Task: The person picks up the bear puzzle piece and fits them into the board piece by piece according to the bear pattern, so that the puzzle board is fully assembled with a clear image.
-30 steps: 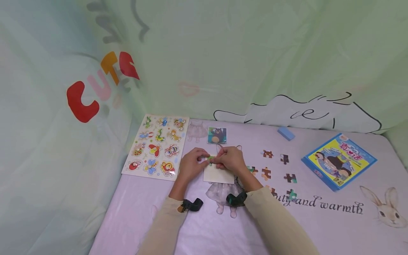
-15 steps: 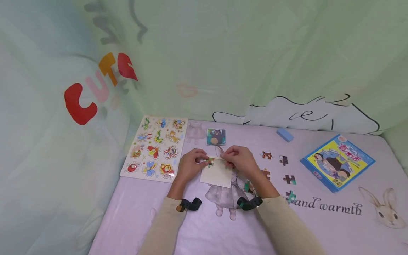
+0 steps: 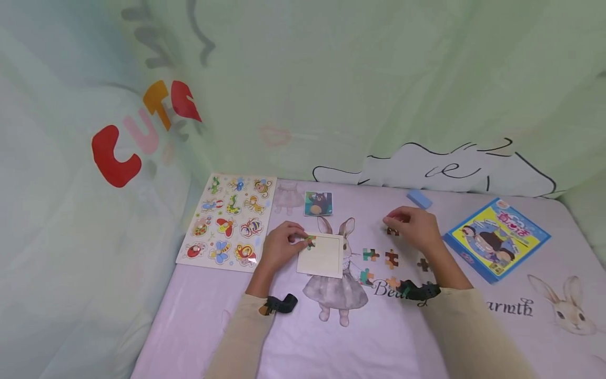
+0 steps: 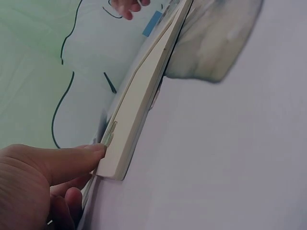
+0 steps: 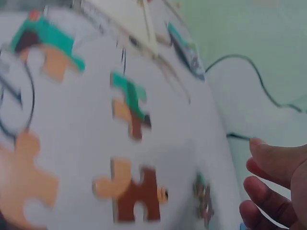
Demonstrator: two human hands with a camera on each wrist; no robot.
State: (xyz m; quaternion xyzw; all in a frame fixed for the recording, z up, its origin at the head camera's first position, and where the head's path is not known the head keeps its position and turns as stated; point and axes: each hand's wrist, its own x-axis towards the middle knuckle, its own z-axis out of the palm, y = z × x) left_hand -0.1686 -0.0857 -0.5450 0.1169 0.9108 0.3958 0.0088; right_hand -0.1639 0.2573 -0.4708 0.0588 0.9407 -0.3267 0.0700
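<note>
A pale square puzzle tray (image 3: 320, 260) lies on the table in the head view, one green-and-brown jigsaw piece (image 3: 310, 242) in its upper left corner. My left hand (image 3: 282, 246) pinches the tray at that corner, thumb over the piece and fingers at the outer edge. In the left wrist view, the thumb (image 4: 79, 160) rests at the tray's end. To the right, my right hand (image 3: 416, 231) hovers over a brown jigsaw piece (image 3: 392, 230). From the right wrist, its thumb and fingers show apart with nothing between them, and that piece (image 5: 204, 201) lies on the table below.
Several loose jigsaw pieces (image 3: 391, 258) lie right of the tray. A bear picture card (image 3: 318, 203) is behind it, an insect picture board (image 3: 227, 221) to the left. At the back right are a blue block (image 3: 419, 199) and a blue-yellow box (image 3: 497, 239).
My right hand has left the tray's upper edge and moved right to the loose pieces. The left hand stays at the tray corner, and the jigsaw piece remains there.
</note>
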